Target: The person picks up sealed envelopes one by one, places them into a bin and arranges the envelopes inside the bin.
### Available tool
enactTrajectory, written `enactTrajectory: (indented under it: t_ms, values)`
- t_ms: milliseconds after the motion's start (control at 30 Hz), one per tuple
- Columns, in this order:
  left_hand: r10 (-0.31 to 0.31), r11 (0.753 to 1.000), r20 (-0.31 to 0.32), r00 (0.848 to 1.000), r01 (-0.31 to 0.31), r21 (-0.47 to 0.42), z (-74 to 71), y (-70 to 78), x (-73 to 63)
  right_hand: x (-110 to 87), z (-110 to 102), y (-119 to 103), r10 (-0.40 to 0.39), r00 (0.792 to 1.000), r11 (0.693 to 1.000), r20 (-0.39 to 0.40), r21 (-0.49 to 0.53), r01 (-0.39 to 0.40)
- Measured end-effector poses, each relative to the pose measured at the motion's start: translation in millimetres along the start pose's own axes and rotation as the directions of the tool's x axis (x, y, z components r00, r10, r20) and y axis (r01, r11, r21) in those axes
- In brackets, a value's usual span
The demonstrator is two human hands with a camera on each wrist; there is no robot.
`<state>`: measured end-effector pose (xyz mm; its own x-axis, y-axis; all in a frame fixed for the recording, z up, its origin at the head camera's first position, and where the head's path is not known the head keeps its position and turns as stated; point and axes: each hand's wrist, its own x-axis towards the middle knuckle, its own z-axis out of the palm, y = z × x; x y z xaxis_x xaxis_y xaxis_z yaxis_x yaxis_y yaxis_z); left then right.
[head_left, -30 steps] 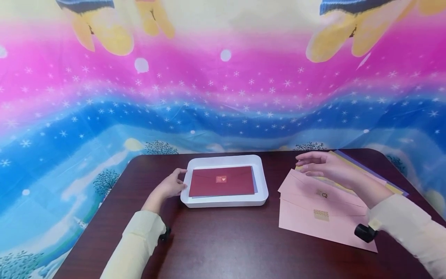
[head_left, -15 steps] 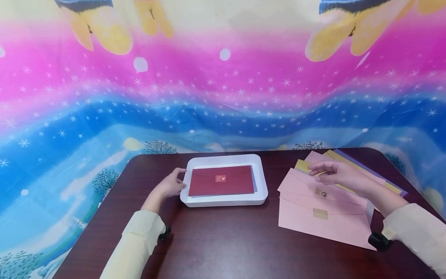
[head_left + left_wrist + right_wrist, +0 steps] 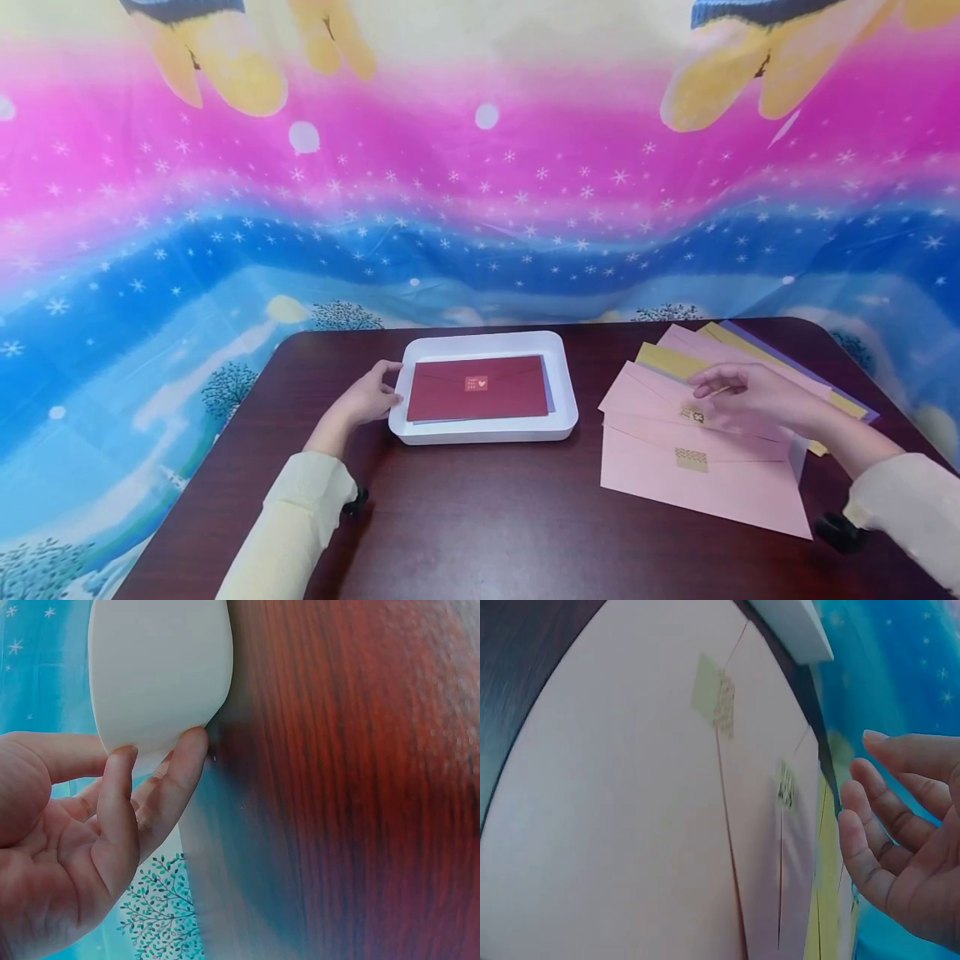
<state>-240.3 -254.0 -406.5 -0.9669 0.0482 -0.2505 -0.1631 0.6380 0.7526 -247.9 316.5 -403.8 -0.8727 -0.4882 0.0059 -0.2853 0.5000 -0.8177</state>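
Observation:
My left hand (image 3: 367, 398) grips the left end of a white tray (image 3: 487, 436); in the left wrist view its fingers bear on the tray's end wall and rim. Inside the tray lies a dark red envelope (image 3: 442, 400) with a heart sticker, over a blue-grey one (image 3: 550, 387) showing only at its edges. My right hand (image 3: 757, 398) hovers over fanned envelopes with loosely bent fingers, holding nothing. Nearest me in that fan is a pink envelope (image 3: 697, 487) with a gold sticker. Another pink envelope (image 3: 637, 396) overlaps behind it, partly hidden by the hand.
Behind these, a yellow envelope (image 3: 667, 360), a further pink one (image 3: 684, 337) and a purple edge (image 3: 862, 410) show. The dark wooden table (image 3: 480, 525) has rounded far corners. A printed cloth (image 3: 480, 208) hangs just past its far edge.
My right hand has drawn back towards me and to the right over the envelopes, uncovering the yellow and farther pink ones. My left hand and the tray stay put.

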Motion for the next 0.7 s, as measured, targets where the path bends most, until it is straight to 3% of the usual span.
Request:
enactTrajectory:
  t_ms: [167,367,700]
  values:
    - [0.006,1.0,-0.002,1.0,-0.006,0.002,0.0,-0.2,1.1,-6.4,-7.4,9.8,0.083,0.997,0.993,-0.002,-0.088,-0.083]
    - [0.006,1.0,-0.006,1.0,-0.006,-0.003,0.5,-1.4,2.0,-14.7,-15.4,21.5,0.121,0.992,0.986,0.038,-0.117,-0.116]
    - [-0.007,1.0,-0.011,1.0,0.007,0.017,3.3,-2.1,1.6,-27.3,-22.5,30.2,0.174,0.984,0.97,0.039,-0.181,-0.165]
